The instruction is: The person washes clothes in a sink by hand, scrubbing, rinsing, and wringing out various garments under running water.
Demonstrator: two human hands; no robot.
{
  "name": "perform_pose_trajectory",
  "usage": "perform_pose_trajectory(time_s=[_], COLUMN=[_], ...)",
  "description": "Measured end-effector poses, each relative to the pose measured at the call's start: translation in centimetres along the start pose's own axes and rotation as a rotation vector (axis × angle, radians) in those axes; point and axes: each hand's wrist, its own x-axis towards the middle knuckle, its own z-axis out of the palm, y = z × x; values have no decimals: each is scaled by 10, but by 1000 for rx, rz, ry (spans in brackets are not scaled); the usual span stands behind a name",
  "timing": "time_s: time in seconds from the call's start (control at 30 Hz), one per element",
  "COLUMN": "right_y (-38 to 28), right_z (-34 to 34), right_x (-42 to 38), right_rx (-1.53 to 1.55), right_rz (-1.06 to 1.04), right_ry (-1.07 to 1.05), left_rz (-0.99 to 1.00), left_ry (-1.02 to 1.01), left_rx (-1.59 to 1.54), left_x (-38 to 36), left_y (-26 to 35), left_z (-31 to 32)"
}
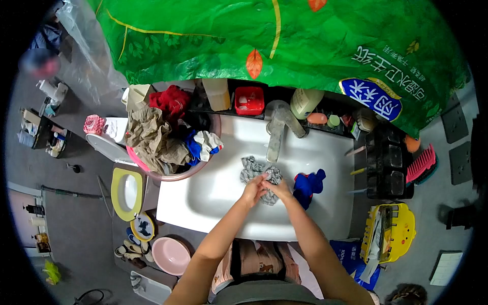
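Observation:
A grey striped cloth (250,171) lies bunched in the white sink (213,202), below the metal tap (277,134). My left hand (255,190) is closed on the middle of this cloth. Close beside it, my right hand (278,189) also grips the cloth, and the fingers of both hands nearly meet. Some fingertips are hidden in the folds. To the right of my right hand, a blue garment (307,187) with a bit of red lies crumpled in the basin.
A pink basin (178,175) heaped with clothes, including a beige garment (152,134), rests on the sink's left side. A red soap box (249,100) and pump bottle (306,103) stand behind. A green plastic package (203,40) hangs above. Right are a black rack (389,162) and yellow basket (405,229).

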Motion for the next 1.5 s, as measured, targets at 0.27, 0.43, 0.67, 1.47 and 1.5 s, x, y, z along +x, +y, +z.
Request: perform_pose_trajectory(time_s=[0.27,0.43,0.67,1.47,1.5], right_y=[-51,-37,22,3,1], right_z=[19,25,8,-12,-11], right_x=[-1,-26,-42,-36,-39], right_rx=[-880,-283,1560,25,-332], right_rz=[-434,-98,514,264,-5], right_ry=[235,218,-184,14,184], left_rz=[-658,-36,-20,12,48], left_ry=[-33,-289,-398,-105,-12], left_rx=[-740,-735,-719,-448,-428], left_x=[-12,31,29,72,70], left_y=[-18,-38,-19,-27,-27], left_z=[-15,-18,5,-14,-9])
